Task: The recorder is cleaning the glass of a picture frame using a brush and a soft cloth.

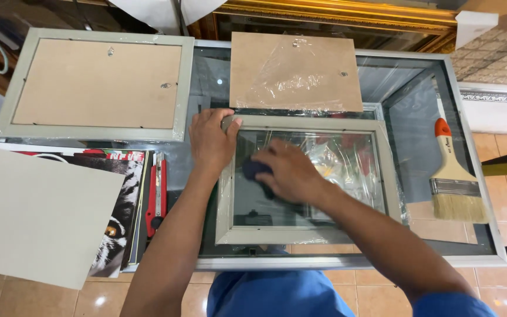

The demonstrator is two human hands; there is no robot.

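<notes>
A grey picture frame lies face down on a glass tabletop, its glass pane showing. My left hand presses on the frame's upper left corner. My right hand rests on the pane, shut on a dark blue cloth near the pane's upper left. Clear plastic wrap bunches over the right part of the pane.
A brown backing board with plastic wrap lies behind the frame. Another grey frame lies back-up at the far left. A paintbrush sits at right, a red utility knife and grey card at left.
</notes>
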